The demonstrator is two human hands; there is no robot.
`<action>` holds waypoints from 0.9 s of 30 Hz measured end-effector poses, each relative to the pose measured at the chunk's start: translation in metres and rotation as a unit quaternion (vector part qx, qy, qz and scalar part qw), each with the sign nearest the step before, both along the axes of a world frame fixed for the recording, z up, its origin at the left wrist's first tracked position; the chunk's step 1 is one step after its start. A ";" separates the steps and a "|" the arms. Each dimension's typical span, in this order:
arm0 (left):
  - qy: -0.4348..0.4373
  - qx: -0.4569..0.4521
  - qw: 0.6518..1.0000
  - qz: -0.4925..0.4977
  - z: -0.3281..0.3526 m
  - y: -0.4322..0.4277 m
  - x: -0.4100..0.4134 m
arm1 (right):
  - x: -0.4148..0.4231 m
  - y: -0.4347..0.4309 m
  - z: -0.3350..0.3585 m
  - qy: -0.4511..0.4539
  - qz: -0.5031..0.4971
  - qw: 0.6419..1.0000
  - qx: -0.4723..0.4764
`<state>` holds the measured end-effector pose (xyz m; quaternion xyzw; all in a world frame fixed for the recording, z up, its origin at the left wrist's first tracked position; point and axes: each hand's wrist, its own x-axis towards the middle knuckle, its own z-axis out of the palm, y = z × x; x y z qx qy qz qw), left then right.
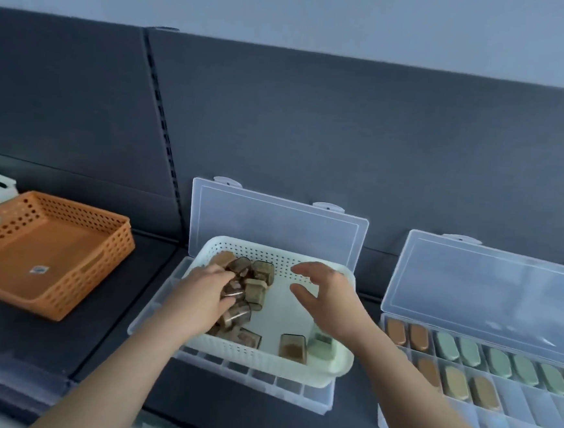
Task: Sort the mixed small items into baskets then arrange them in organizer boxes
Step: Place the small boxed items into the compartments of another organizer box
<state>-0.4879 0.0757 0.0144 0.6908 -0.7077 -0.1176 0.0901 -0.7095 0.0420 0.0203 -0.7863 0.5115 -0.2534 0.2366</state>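
1. Well to the left of the left hand (pixel 205 295) stands the orange basket (pixel 52 246); only a sticker shows inside.
2. The left hand is curled around several small jars (pixel 255 279) in the white basket (pixel 262 361). Its fingers cover them, so I cannot count them. Better to lift only a few, so none slips.
3. The right hand (pixel 326 296) hovers released with spread fingers, holding nothing; it could steady the load.
4. Under both hands, the organizer box (pixel 260 382) is mostly hidden by the basket.
5. Right of the right hand, the second organizer box (pixel 527 419) is partly filled and cut off at the edge.

Dark grey worktop (pixel 28 332) below; grey back panel (pixel 314 132) behind it, slotted rail (pixel 162 113) running down; pale wall (pixel 290 8) up top.
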 end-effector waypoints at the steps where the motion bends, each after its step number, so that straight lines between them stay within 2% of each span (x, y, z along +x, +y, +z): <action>1: 0.003 0.003 1.000 -0.005 -0.001 -0.001 0.003 | 0.010 -0.006 -0.002 0.016 0.003 1.000 0.004; 5: 0.042 0.011 0.999 -0.026 0.002 -0.003 0.015 | 0.042 -0.025 -0.014 0.060 0.003 0.998 0.028; 10: 0.170 -0.021 0.985 -0.019 0.012 0.007 0.034 | 0.063 -0.039 -0.028 0.066 -0.028 0.996 0.046; 16: 0.331 -0.035 0.942 0.046 0.008 0.018 0.043 | 0.075 -0.044 -0.035 0.067 -0.059 0.994 0.055; 18: 0.391 -0.025 0.917 0.079 0.008 0.019 0.041 | 0.075 -0.041 -0.033 0.064 -0.060 0.995 0.051; 20: 0.452 -0.017 0.887 0.094 0.008 0.019 0.036 | 0.071 -0.036 -0.026 0.028 -0.079 0.996 0.040; 22: 0.504 -0.010 0.859 0.089 0.009 0.018 0.028 | 0.059 -0.029 -0.012 -0.045 -0.118 0.991 0.038; 25: 0.567 0.016 0.821 0.063 0.013 0.018 0.006 | 0.032 -0.013 0.006 -0.161 -0.154 0.970 0.100; 27: 0.589 0.029 0.806 0.046 0.013 0.016 -0.015 | 0.010 -0.001 0.014 -0.263 -0.151 0.942 0.145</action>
